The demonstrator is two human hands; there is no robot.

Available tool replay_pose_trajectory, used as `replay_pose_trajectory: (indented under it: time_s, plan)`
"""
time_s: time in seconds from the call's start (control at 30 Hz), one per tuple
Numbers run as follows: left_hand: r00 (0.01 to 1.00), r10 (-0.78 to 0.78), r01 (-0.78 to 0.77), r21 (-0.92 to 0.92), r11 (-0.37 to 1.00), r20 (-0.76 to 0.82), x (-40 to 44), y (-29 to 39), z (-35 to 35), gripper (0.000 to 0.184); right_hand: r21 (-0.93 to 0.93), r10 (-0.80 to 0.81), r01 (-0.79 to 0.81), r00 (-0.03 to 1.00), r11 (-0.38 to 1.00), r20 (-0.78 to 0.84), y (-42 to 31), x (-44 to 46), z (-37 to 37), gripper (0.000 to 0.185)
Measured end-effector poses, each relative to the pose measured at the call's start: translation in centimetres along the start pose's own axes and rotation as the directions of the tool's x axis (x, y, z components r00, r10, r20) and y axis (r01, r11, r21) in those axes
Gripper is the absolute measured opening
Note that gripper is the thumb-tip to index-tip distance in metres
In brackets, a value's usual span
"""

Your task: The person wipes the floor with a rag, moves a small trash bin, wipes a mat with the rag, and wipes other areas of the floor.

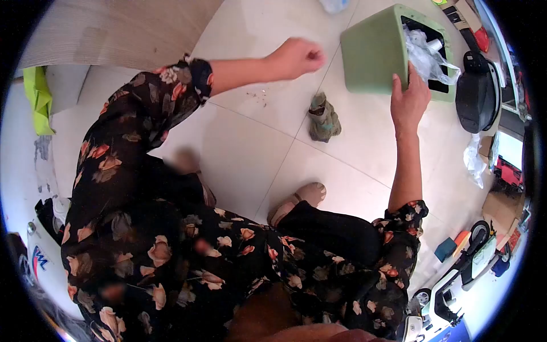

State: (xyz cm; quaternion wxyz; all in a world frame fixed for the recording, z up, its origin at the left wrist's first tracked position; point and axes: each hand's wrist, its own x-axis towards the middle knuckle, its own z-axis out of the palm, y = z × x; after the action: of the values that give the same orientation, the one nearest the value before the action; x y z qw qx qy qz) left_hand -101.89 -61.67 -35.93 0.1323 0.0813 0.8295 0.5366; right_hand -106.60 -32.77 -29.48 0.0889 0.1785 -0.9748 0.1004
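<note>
A light green trash bin [370, 54] is at the upper right, its dark opening facing right, with crumpled clear plastic bags [421, 54] inside. My right hand [411, 97] is at the bin's near rim, thumb on the outer side and fingers over the edge. My left hand [297, 58] hovers over the floor left of the bin, slightly blurred, its fingers curled closed; anything inside them is hidden. Between and below my hands, a crumpled greenish-brown bundle [325, 118] sits on the tiles. Small dark crumbs [259, 98] are scattered below my left forearm.
A wooden panel [119, 31] fills the upper left. Along the right stand a black rounded case [477, 91], a clear plastic bag [474, 159], a cardboard box [502, 214] and a white wheeled vehicle [450, 290]. My shoe [299, 202] rests on the pale tile floor.
</note>
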Motion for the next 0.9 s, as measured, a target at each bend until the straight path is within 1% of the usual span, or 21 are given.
replay_pose_trajectory:
  time_s: [0.03, 0.1, 0.17, 0.2, 0.27, 0.33, 0.37, 0.4, 0.43, 0.53, 0.6, 0.67, 0.77, 0.87, 0.9]
  plan:
    - [0.999, 0.040, -0.041, -0.031, 0.999, -0.033, 1.9, 2.8, -0.9, 0.015, -0.002, 0.001, -0.001, 1.000, 1.000, 0.002, -0.4, -0.1, -0.1, 0.045]
    - [0.970, 0.223, -0.229, -0.050, 0.972, -0.101, 4.9, 8.0, -2.1, 0.016, 0.002, -0.017, 0.017, 1.000, 1.000, -0.013, -1.0, 0.0, -0.4, 0.044]
    - [0.911, 0.377, -0.380, 0.014, 0.925, -0.166, 8.0, 12.0, -2.2, 0.020, 0.011, -0.048, 0.048, 0.998, 0.999, -0.044, -1.3, 0.0, -0.7, 0.044]
    - [0.926, 0.375, -0.376, -0.078, 0.923, -0.039, 9.2, 14.3, -3.7, 0.025, 0.025, -0.030, 0.031, 0.999, 0.999, -0.013, -1.7, 0.0, -1.2, 0.044]
    - [0.921, 0.390, -0.387, -0.141, 0.911, -0.012, 11.4, 16.0, -3.1, 0.028, 0.050, 0.003, -0.005, 0.999, 0.999, 0.050, -2.6, 0.1, -1.9, 0.045]
    - [0.887, 0.411, -0.434, -0.078, 0.898, -0.211, 15.2, 14.8, 1.4, 0.020, -0.030, -0.062, 0.061, 0.997, 0.998, -0.045, -2.6, -0.1, -1.1, 0.046]
    - [0.899, 0.433, -0.423, 0.131, 0.897, -0.063, 17.0, 13.8, 2.7, 0.021, -0.071, -0.097, 0.091, 0.991, 0.993, -0.090, -2.7, -0.2, -0.8, 0.046]
    - [0.906, 0.415, -0.417, 0.336, 0.844, 0.084, 18.6, 12.6, 3.6, 0.022, -0.084, -0.094, 0.087, 0.992, 0.993, -0.083, -2.9, -0.2, -0.7, 0.046]
    - [0.907, 0.359, -0.421, 0.521, 0.742, 0.222, 19.2, 12.1, 3.7, 0.024, -0.097, -0.090, 0.083, 0.993, 0.992, -0.077, -3.1, -0.3, -0.6, 0.046]
    - [0.873, 0.474, -0.476, 0.416, 0.775, 0.115, 18.3, 10.5, 3.0, 0.022, -0.107, -0.104, 0.094, 0.991, 0.990, -0.089, -4.0, -1.1, -0.3, 0.046]
    - [0.864, 0.499, -0.482, 0.397, 0.781, 0.068, 17.5, 10.5, 2.7, 0.022, -0.108, -0.123, 0.112, 0.988, 0.988, -0.096, -4.4, -1.7, -0.3, 0.046]
    - [0.861, 0.507, -0.480, 0.402, 0.780, 0.044, 17.0, 10.9, 2.7, 0.022, -0.113, -0.144, 0.133, 0.985, 0.985, -0.091, -4.5, -1.7, -0.5, 0.046]
    - [0.857, 0.516, -0.475, 0.425, 0.770, 0.023, 17.2, 11.6, 2.9, 0.021, -0.143, -0.126, 0.110, 0.986, 0.984, -0.107, -3.7, -1.8, -0.6, 0.047]
    - [0.847, 0.531, -0.475, 0.454, 0.754, 0.004, 17.0, 12.6, 2.5, 0.021, -0.205, -0.209, 0.167, 0.956, 0.965, -0.206, -2.8, -1.0, -0.5, 0.048]
    - [0.854, 0.519, -0.456, 0.471, 0.755, -0.005, 16.7, 12.7, 2.4, 0.021, -0.218, -0.212, 0.171, 0.960, 0.961, -0.182, -2.9, -1.3, -0.6, 0.046]
